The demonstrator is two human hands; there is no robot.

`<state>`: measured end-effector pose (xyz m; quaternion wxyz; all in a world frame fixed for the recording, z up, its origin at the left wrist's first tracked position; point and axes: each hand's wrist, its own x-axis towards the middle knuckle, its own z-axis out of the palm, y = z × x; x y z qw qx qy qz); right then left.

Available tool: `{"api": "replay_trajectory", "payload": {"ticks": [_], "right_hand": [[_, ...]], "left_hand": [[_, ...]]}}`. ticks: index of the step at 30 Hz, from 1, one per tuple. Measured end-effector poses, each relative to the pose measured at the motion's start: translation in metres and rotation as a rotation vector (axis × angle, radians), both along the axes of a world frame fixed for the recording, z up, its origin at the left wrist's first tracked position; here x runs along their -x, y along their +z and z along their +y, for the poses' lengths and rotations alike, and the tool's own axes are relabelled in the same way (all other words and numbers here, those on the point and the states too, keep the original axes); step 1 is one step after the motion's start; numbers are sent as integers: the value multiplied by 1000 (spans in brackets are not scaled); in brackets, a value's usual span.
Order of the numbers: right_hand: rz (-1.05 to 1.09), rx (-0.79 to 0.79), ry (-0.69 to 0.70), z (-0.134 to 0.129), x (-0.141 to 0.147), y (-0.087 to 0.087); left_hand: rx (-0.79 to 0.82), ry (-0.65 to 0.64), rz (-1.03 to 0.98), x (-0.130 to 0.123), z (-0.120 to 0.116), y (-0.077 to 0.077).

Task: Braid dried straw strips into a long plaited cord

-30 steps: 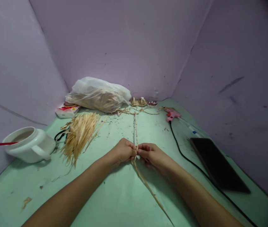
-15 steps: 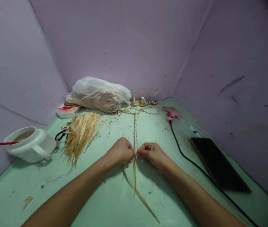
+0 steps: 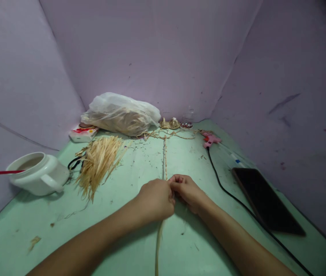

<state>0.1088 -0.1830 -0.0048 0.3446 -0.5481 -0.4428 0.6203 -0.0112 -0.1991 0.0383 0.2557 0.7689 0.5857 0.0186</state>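
Note:
A thin straw-coloured braided cord [image 3: 165, 157] runs straight down the green table from the tangle at the back to my hands. My right hand [image 3: 187, 191] pinches the cord's near end between thumb and fingertips. Close against it, my left hand [image 3: 157, 201] is closed with its back toward me; the fingers wrap round a raffia strand and are partly hidden. Below the left hand a loose raffia strand [image 3: 158, 245] hangs toward the table's front edge. The exact crossing of the strands is covered by the fingers.
Left on the table lie a bundle of dry raffia [image 3: 101, 159] and a white pot [image 3: 45, 174] with a red stick. A plastic bag [image 3: 119, 117] and thin cord [image 3: 184, 136] are at the back. At right are a pink glue gun [image 3: 210, 140], its black cable and a dark tablet [image 3: 266, 201].
My left hand has moved right and toward me, turning over in front of the cord to meet the right hand. The loose strands have swung, and one now hangs nearly straight down.

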Motion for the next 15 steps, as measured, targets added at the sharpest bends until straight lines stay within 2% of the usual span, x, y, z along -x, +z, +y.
{"api": "replay_trajectory", "payload": {"ticks": [3,5,6,8,10,12,15], "right_hand": [[0,39,61,1,-2,1],[3,54,83,2,-3,2],[16,58,85,2,-4,2],[57,55,89,2,-4,1],[81,59,111,3,-4,0],[47,37,126,4,-5,-1],[-60,-73,150,6,-6,-2]], "left_hand": [[165,234,-272,12,19,-2],[363,395,-514,15,27,-5],[475,435,-632,15,30,-8],[675,432,-808,13,31,-13],[800,399,-885,11,31,-18],[828,402,-891,12,31,-21],[751,394,-861,14,33,-22]]}}
